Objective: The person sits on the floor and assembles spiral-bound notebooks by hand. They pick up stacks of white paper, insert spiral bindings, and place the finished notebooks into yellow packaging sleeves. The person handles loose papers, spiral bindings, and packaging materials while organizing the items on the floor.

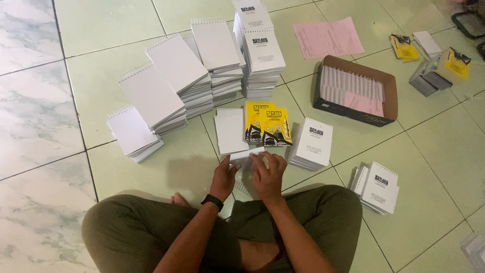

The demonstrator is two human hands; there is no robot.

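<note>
Gripping white notepad (246, 156): left hand (224, 178), right hand (268, 174), fingers curled.

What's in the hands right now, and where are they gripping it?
Both hands, left hand and right hand, hold a small white booklet by its near edge, one at each end.

green tiled floor (101, 91), notepad stacks (177, 81), cardboard box (386, 88)
</note>
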